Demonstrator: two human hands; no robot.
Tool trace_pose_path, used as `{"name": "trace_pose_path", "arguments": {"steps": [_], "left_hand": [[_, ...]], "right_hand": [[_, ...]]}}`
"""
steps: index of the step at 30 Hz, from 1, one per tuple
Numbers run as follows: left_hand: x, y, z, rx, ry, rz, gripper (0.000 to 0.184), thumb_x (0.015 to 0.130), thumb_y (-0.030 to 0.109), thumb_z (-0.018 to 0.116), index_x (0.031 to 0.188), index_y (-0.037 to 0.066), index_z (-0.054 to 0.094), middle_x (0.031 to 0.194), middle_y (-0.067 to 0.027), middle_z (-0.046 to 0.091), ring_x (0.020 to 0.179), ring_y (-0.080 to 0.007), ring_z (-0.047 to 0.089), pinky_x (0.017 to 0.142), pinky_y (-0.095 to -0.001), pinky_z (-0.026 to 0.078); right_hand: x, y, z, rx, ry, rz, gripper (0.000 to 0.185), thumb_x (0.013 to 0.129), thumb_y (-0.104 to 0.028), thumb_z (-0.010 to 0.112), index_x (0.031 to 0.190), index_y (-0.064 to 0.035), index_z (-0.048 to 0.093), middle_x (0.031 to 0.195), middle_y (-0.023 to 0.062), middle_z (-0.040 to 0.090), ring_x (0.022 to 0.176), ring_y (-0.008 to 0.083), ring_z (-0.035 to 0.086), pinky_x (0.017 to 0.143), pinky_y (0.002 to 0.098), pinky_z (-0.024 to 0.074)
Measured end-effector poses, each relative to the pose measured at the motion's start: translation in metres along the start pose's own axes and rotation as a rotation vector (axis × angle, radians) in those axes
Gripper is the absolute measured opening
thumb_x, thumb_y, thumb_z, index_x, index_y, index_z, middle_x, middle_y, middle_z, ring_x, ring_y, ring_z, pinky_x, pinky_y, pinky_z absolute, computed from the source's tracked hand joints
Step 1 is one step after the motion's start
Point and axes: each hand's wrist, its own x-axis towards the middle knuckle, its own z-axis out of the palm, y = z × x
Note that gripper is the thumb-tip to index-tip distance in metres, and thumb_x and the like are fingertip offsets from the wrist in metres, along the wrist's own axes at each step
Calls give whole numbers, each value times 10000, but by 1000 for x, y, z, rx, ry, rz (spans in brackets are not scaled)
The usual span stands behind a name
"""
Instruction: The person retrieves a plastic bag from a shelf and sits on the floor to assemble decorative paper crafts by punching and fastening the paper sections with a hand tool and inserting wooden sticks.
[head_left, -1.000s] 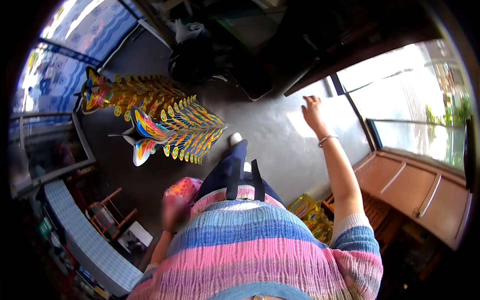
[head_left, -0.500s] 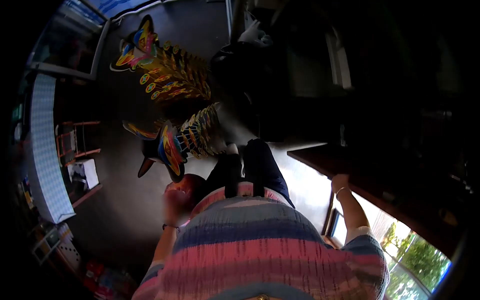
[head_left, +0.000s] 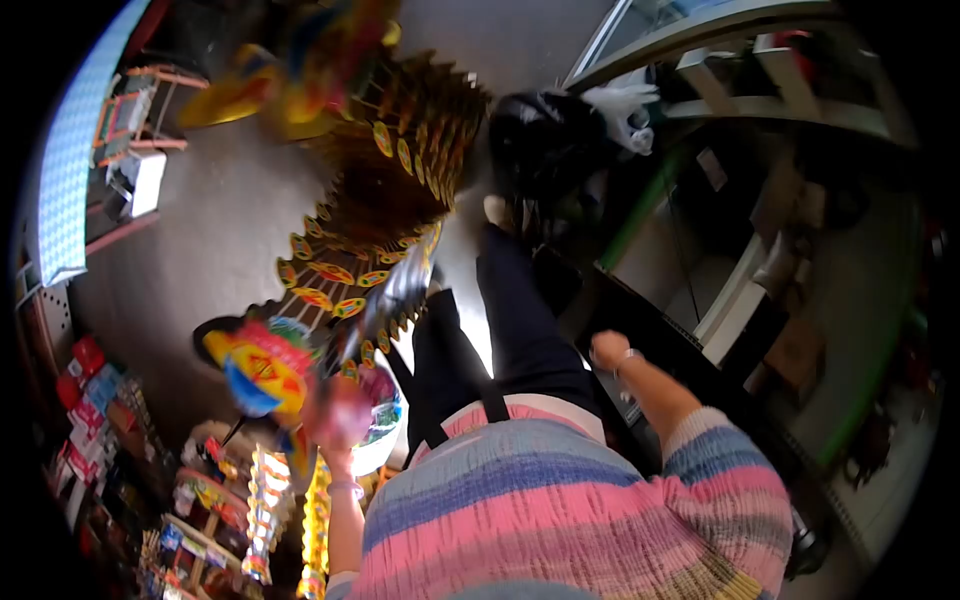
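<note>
My left hand [head_left: 343, 412], blurred by motion, is at the lower left beside my thigh. Its fingers seem curled at a round, pinkish, shiny thing [head_left: 380, 388] whose kind I cannot make out. Right by it is a bright, colourful winged end [head_left: 262, 372] of a tiered paper ornament [head_left: 335, 275] with gold, scalloped layers and oval emblems. My right hand [head_left: 608, 351], a bracelet at its wrist, is closed in a loose fist beside my right leg. It is nearest to a dark cabinet edge [head_left: 640, 315], and nothing shows in it.
Ahead lies a black plastic bag [head_left: 545, 135] with a white bag [head_left: 625, 112] beside it. A glass-fronted case [head_left: 680, 255] stands on the right. At far left are a blue checked table cover [head_left: 72, 165] and a red rack [head_left: 140, 110]. Packed goods [head_left: 105, 400] fill the lower left.
My view has turned and moved forward, with the ornaments now nearer. My right hand has left the dark furniture edge it rested on. The round thing stays by my left hand.
</note>
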Motion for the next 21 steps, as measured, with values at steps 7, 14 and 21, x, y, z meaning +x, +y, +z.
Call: {"name": "trace_pose_path", "arguments": {"steps": [7, 14, 21], "left_hand": [[-19, 83, 62, -6, -50, -228, 316, 816, 124, 632, 620, 24, 406, 546, 2, 298, 546, -78, 286, 472, -277, 261], [4, 33, 113, 159, 7, -349, 317, 839, 121, 620, 618, 27, 412, 558, 37, 317, 554, -61, 280, 468, -275, 240], [40, -7, 145, 258, 284, -525, 291, 839, 140, 622, 614, 25, 479, 529, 17, 369, 514, -71, 300, 449, -279, 249]], "right_hand": [[201, 9, -47, -103, -146, -147, 341, 844, -220, 558, 1153, -75, 558, 1135, 121, 568, 1090, 276, 533, 913, 359, 453], [384, 15, 83, -93, 567, -884, 327, 836, -157, 532, 1152, -82, 558, 1218, 100, 531, 1179, 235, 457, 971, 341, 397], [412, 28, 80, -74, 108, -626, 286, 861, -169, 517, 1123, -75, 582, 1178, 95, 563, 1109, 229, 496, 926, 329, 417]]}}
